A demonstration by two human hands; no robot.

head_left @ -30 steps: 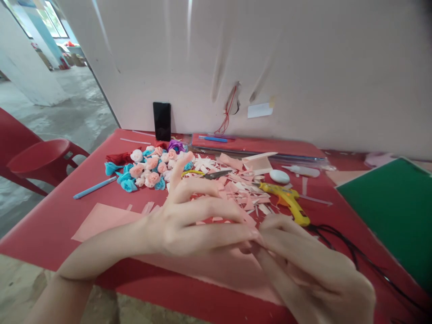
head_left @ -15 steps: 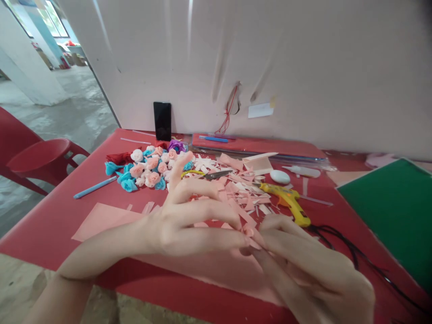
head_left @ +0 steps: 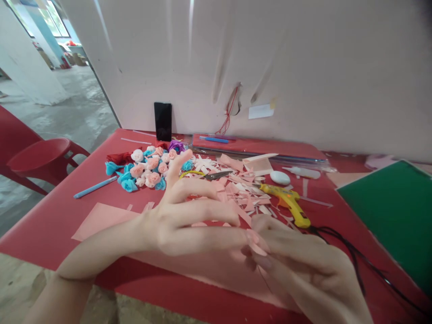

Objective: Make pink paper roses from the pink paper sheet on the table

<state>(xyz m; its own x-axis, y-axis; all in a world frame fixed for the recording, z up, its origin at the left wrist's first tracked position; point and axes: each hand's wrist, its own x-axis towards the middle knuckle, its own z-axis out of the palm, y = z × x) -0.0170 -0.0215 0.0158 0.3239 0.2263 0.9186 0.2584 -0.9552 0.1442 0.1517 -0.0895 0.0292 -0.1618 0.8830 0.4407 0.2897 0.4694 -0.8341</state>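
Note:
My left hand (head_left: 189, 220) reaches across from the left, its index fingertip and thumb closed on a small piece of pink paper (head_left: 259, 246). From the right, my right hand (head_left: 303, 265) pinches the same piece between thumb and fingers, so most of it is hidden. The piece looks curled or folded. Beneath both hands lies a large pink paper sheet (head_left: 202, 274) on the red table. Just beyond the fingers spreads a heap of pink and white paper scraps (head_left: 243, 195), with scissors (head_left: 218, 175) resting on it.
Paper roses (head_left: 151, 177) in several colours cluster at the left, beside a blue pen (head_left: 95, 187). A yellow glue gun (head_left: 286, 202) with a black cable lies right of the scraps. A green board (head_left: 388, 216) is at the right; a phone (head_left: 163, 121) leans on the wall.
Both hands stay close together. The right hand has turned and shifted slightly, and the pink paper piece between the fingertips has changed its angle and moved a little right and down.

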